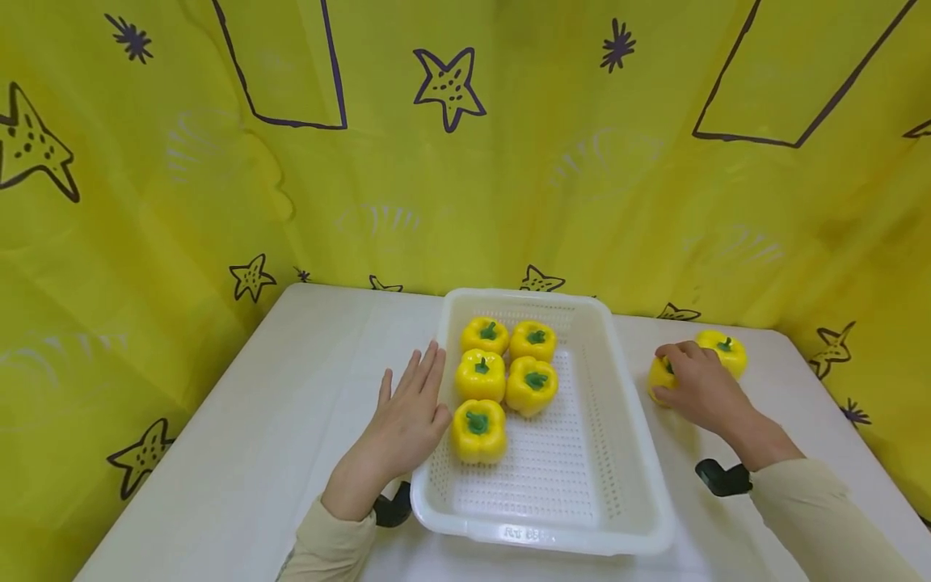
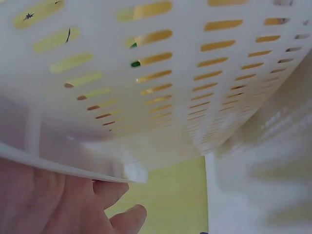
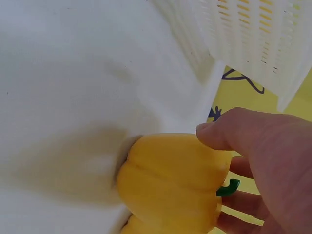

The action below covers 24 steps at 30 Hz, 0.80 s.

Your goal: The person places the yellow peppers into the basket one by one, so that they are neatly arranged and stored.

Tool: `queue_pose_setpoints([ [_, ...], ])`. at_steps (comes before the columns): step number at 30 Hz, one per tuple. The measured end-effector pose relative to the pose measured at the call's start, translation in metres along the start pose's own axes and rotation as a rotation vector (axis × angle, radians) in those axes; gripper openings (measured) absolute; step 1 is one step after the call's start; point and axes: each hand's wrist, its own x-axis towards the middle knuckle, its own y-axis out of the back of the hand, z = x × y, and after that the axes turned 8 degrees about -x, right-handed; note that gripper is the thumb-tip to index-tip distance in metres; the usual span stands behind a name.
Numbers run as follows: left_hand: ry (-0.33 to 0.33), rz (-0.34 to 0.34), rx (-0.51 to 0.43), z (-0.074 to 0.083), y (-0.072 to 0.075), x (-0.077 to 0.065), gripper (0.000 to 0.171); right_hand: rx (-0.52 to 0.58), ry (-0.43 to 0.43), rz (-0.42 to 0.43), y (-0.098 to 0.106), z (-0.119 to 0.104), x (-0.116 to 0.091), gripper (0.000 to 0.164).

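Observation:
My right hand (image 1: 704, 390) grips a yellow bell pepper (image 3: 170, 170) from above, right of the basket. Its thumb and fingers curl round the top near the green stem, and the pepper sits at the white table. Just behind it is a second yellow bell pepper (image 1: 730, 352), partly covered by the hand. My left hand (image 1: 407, 416) lies with straight fingers along the left rim of a white perforated plastic basket (image 1: 638, 453). Several yellow bell peppers (image 1: 479, 432) stand stems up in the basket's left half.
The white table (image 1: 291, 388) extends on both sides of the basket. A yellow curtain (image 1: 509, 186) with dark star drawings hangs behind and at both sides. A dark strap-like piece (image 1: 723, 478) shows at the right wrist, another (image 1: 393, 506) at the left.

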Motion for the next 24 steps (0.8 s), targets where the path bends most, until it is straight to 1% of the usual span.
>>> queue_pose_setpoints([
  [7,0.004,0.003,0.006,0.001,-0.001,0.001,0.069,-0.075,0.003,0.035,-0.001,0.001,-0.005,0.049],
  [13,0.01,-0.006,-0.007,0.001,0.001,0.001,0.07,-0.117,-0.013,0.049,-0.003,-0.001,-0.012,0.048],
  [18,0.012,-0.001,-0.01,0.001,0.001,0.001,0.069,-0.131,-0.019,0.021,-0.002,-0.002,-0.014,0.053],
  [24,0.003,0.002,-0.009,0.002,0.0,0.0,0.069,-0.121,0.013,-0.036,0.001,0.003,-0.022,0.058],
])
